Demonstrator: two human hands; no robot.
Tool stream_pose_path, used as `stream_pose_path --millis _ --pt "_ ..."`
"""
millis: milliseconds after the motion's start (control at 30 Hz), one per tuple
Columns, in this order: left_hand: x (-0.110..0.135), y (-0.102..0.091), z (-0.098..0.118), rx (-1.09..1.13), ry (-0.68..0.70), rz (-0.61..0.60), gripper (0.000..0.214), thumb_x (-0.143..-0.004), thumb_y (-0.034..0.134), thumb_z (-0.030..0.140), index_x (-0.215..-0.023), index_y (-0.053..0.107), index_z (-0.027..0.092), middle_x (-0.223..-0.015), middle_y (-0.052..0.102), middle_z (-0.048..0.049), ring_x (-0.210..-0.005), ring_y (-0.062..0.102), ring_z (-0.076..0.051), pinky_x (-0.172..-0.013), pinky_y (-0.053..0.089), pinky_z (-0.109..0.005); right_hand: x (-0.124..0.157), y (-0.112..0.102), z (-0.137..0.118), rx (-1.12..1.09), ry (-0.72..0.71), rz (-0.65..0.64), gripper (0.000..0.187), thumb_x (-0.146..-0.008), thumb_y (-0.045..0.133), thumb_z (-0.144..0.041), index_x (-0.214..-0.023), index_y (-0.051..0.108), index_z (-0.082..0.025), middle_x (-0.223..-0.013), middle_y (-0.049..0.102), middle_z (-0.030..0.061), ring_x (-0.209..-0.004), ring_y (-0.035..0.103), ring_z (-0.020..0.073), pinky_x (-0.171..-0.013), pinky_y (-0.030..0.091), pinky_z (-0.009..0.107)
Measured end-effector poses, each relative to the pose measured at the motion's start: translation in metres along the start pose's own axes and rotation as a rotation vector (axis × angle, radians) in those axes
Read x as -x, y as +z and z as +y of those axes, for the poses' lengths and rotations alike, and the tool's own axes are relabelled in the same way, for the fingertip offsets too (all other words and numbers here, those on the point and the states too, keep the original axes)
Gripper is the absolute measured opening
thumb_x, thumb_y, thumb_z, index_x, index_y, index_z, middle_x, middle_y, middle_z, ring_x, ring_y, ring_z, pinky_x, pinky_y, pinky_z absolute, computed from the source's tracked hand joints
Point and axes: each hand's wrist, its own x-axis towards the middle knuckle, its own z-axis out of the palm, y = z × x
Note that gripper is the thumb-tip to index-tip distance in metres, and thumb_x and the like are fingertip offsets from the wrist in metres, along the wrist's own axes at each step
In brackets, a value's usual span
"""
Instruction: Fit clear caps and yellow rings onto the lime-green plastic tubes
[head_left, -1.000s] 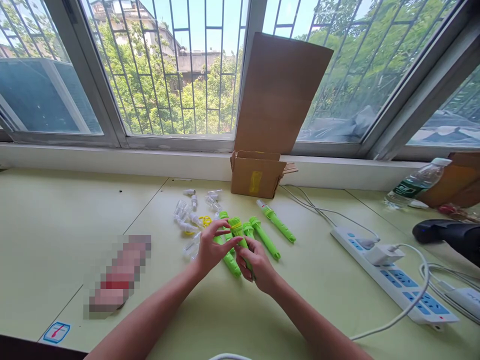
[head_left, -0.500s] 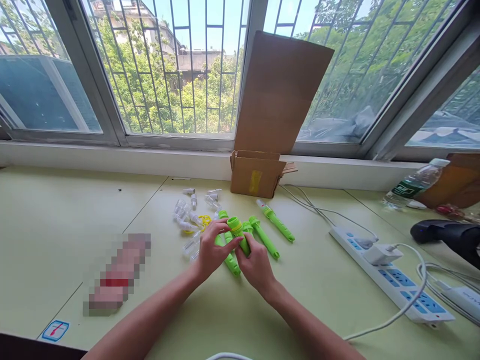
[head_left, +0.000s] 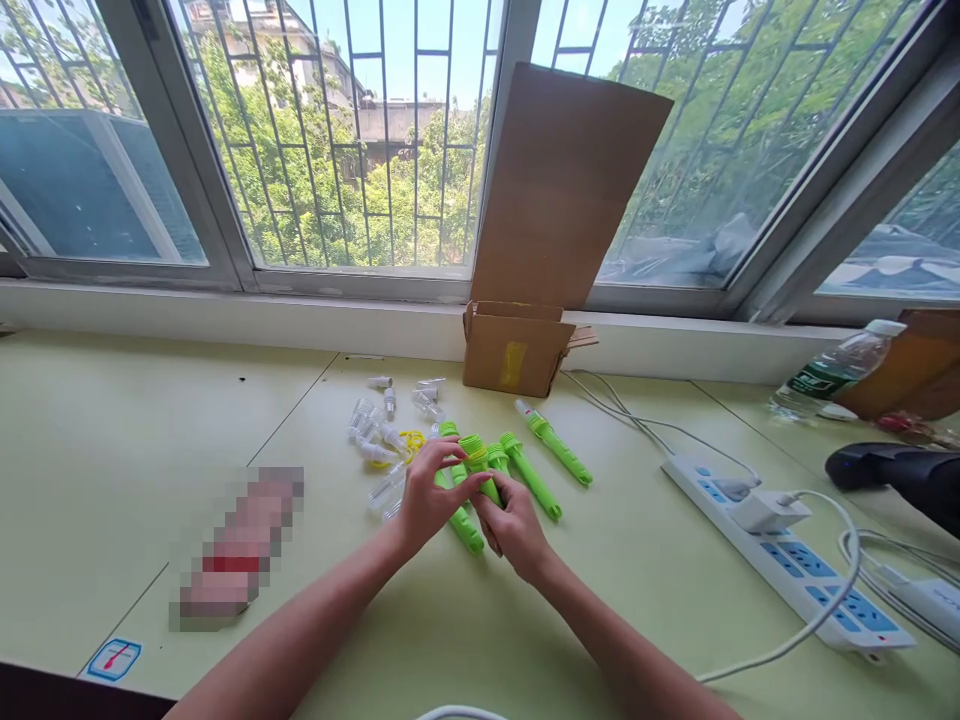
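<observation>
My right hand [head_left: 516, 527] is wrapped round the lower part of a bright green plastic tube [head_left: 478, 462] whose ribbed open end points up and away. My left hand [head_left: 429, 492] pinches the same tube just below that end with thumb and fingers. Other green tubes [head_left: 532, 476] lie side by side on the pale green table [head_left: 127, 440] right behind my hands, and one more green tube [head_left: 556, 445] lies apart to the right. Several small clear plastic caps [head_left: 375, 430] and a yellow ring [head_left: 411, 440] lie scattered left of the tubes.
A small open cardboard box [head_left: 513, 350] stands against the window sill, a cardboard sheet [head_left: 570, 180] leaning behind it. A white power strip [head_left: 795, 555] with a plugged charger and cables lies at right. A water bottle [head_left: 834, 368] and a black device [head_left: 892, 472] are at far right.
Both hands stayed on the green tube; its ribbed end tilted and turned slightly between the fingers, and my right hand shifted a little along the shaft.
</observation>
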Motion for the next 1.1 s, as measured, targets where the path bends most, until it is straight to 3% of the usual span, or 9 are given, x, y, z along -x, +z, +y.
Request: stream_pose_path --millis 200,700,900,1100 --pt "0.0006 -0.0007 0.0006 0.013 -0.050 -0.001 0.026 -0.072 0.077 0.032 -0.086 0.060 0.018 -0.097 0.065 -0.0059 -0.101 0.065 -0.022 -0.074 0.063 -0.036 0.0028 0.0032 -0.0021 -0.097 -0.019 -0.027 0.020 -0.080 0.059 -0.035 -0.070 0.047 -0.022 -0.038 0.038 -0.0095 -0.027 0.028 0.0067 -0.028 0.020 0.021" --pt "0.0006 0.0014 -0.0002 0.099 -0.098 0.010 0.025 -0.071 0.077 0.030 -0.085 0.059 0.018 -0.099 0.065 -0.0054 -0.096 0.067 -0.020 -0.074 0.064 -0.035 0.0035 0.0021 -0.0033 -0.269 0.069 -0.103 0.025 -0.077 0.060 -0.037 -0.069 0.043 -0.021 -0.048 0.040 -0.0092 -0.029 0.029 0.0038 -0.028 0.019 0.018" --pt "0.0047 0.0041 -0.0038 0.079 -0.132 0.064 0.025 -0.074 0.074 0.031 -0.087 0.058 0.018 -0.101 0.067 -0.0051 -0.084 0.069 -0.017 -0.074 0.063 -0.035 0.0006 0.0017 -0.0025 -0.043 0.017 -0.069 0.025 -0.080 0.059 -0.043 -0.074 0.049 -0.021 -0.044 0.042 -0.0081 -0.029 0.032 0.0074 -0.030 0.023 0.022" --pt "0.0099 0.0044 -0.0055 -0.045 -0.016 0.088 0.019 -0.075 0.074 0.028 -0.083 0.060 0.018 -0.099 0.068 -0.0070 -0.096 0.067 -0.022 -0.074 0.062 -0.037 -0.0034 -0.0009 0.0022 0.345 -0.217 0.160 0.013 -0.080 0.059 -0.032 -0.073 0.057 -0.021 -0.062 0.057 0.0009 -0.057 0.047 0.0165 -0.052 0.038 0.028"
